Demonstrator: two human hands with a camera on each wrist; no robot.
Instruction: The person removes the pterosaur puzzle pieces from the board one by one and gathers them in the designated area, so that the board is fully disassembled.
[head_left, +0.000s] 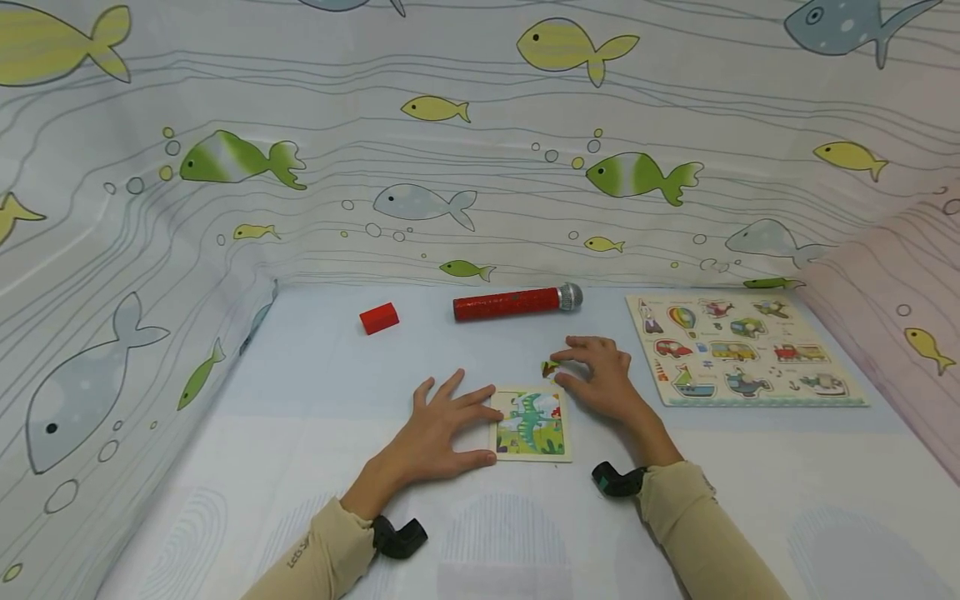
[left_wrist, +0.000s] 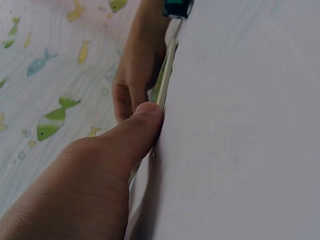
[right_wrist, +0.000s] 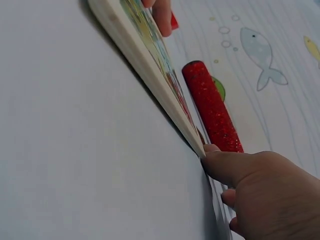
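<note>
A small square dinosaur puzzle (head_left: 531, 423) in a pale wooden frame lies flat on the table. My left hand (head_left: 450, 425) is spread at its left side, with the thumb at the lower left corner and fingertips along the left edge. In the left wrist view the thumb (left_wrist: 135, 135) presses against the frame's edge. Just beyond the top right corner, my right hand (head_left: 600, 377) pinches a small dark-and-green puzzle piece (head_left: 550, 367) between thumb and index finger. That piece is mostly hidden in the right wrist view, where the right thumb (right_wrist: 225, 165) overlaps the frame's corner.
Behind the puzzle lies a red glittery microphone (head_left: 513, 303) with a silver head. To its left sits a red block (head_left: 379, 318). A larger vehicle puzzle board (head_left: 757, 395) lies at the right. Fish-printed cloth walls (head_left: 480, 150) enclose the table at the back and sides.
</note>
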